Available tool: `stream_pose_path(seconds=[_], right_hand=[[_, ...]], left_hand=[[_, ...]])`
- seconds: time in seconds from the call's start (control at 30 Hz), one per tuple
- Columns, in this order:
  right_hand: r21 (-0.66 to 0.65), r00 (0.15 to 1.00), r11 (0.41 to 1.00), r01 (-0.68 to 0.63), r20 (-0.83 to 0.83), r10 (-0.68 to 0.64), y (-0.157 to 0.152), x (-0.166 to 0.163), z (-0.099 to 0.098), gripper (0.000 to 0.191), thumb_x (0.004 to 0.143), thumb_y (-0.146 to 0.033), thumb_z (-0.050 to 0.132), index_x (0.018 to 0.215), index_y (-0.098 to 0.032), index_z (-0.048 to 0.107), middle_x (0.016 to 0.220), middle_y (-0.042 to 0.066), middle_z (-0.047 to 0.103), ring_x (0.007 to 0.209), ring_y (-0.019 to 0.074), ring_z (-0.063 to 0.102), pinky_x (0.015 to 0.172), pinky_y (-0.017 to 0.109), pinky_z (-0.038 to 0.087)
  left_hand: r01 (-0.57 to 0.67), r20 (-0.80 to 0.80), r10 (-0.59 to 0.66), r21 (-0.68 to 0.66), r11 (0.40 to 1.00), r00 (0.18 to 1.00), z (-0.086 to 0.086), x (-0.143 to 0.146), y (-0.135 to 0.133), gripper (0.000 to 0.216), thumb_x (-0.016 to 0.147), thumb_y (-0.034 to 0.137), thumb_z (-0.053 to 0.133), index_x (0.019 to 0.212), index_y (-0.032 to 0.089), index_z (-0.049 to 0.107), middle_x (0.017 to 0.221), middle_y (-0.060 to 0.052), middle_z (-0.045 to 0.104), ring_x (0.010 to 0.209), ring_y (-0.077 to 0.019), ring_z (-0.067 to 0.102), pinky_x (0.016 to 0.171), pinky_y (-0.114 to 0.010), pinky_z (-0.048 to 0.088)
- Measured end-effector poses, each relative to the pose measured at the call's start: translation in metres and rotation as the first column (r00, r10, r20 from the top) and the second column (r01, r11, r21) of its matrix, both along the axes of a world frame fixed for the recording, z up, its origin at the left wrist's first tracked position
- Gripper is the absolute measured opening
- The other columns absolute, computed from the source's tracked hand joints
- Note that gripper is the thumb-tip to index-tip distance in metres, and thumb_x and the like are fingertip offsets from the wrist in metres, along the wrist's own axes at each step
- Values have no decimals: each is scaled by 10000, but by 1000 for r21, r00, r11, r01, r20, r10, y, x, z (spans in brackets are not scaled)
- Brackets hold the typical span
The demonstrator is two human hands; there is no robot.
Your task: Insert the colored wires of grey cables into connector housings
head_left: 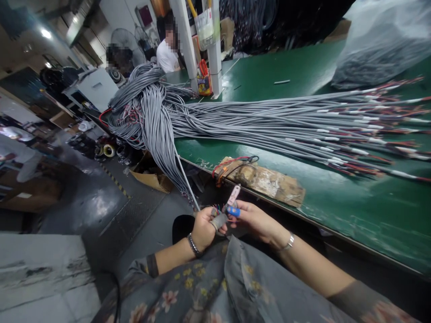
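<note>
My left hand (205,229) is closed around the end of a grey cable (186,181), which runs down to it from the big bundle. Thin coloured wires (218,207) stick out at the fingers, and grey wrapping covers the thumb. Close beside it, my right hand (252,217) pinches a small, flat, pale pink tool (233,195) whose kind I cannot make out. Blue tape (233,211) is wrapped round a finger of this hand. The two hands nearly meet, and the fingers partly hide the cable end.
A large bundle of grey cables (235,117) lies along the green table (336,197), stripped ends to the right. A worn wooden board (269,181) rests at the table edge. A plastic bag (384,49) sits at the back right. Other people (167,56) are in the background.
</note>
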State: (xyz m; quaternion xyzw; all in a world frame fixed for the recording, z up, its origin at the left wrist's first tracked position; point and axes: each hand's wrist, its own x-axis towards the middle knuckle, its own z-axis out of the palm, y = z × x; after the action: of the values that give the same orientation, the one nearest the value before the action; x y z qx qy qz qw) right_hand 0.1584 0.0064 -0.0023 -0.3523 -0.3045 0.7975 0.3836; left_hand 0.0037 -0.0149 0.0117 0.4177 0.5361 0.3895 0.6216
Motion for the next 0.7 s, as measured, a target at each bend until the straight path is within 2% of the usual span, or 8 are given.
stream_pose_path(seconds=[0.17,0.27,0.47,0.63,0.7], right_hand=[[196,985,980,-38,174,3,-1,-2,5,291,554,-372,869,606,-157,680,561,-14,615,506,88,477,492,219,372],[242,982,970,-27,189,-20,0,3,8,281,596,-404,841,633,-166,695,580,-11,623,525,99,492,517,232,396],[58,998,998,-2,68,-2,1,12,3,317,595,-432,838,657,-171,670,620,-2,642,530,103,535,531,244,462],[6,998,999,39,42,-39,1,1,-2,329,540,-376,872,597,-161,630,503,-39,575,450,71,463,465,208,390],[-20,997,997,80,25,-79,3,-1,-5,318,552,-367,868,598,-171,620,497,-44,564,450,77,464,468,217,397]], left_hand=[[206,-104,-208,-27,978,973,5,-1,3,324,551,417,791,571,163,591,470,5,591,410,-95,497,431,-204,390],[216,-100,-219,-47,975,971,3,-2,5,320,573,430,774,574,165,594,450,8,579,384,-92,476,411,-204,376],[53,-19,-54,-46,998,998,1,-1,4,434,568,557,754,589,161,578,465,-9,592,390,-103,517,424,-212,420],[164,-30,-165,-33,986,986,5,0,3,419,564,533,777,594,150,609,459,-5,586,390,-91,497,433,-211,416],[171,-26,-172,-31,985,985,5,-1,2,399,556,503,789,571,154,597,443,2,575,379,-85,478,424,-209,401]])
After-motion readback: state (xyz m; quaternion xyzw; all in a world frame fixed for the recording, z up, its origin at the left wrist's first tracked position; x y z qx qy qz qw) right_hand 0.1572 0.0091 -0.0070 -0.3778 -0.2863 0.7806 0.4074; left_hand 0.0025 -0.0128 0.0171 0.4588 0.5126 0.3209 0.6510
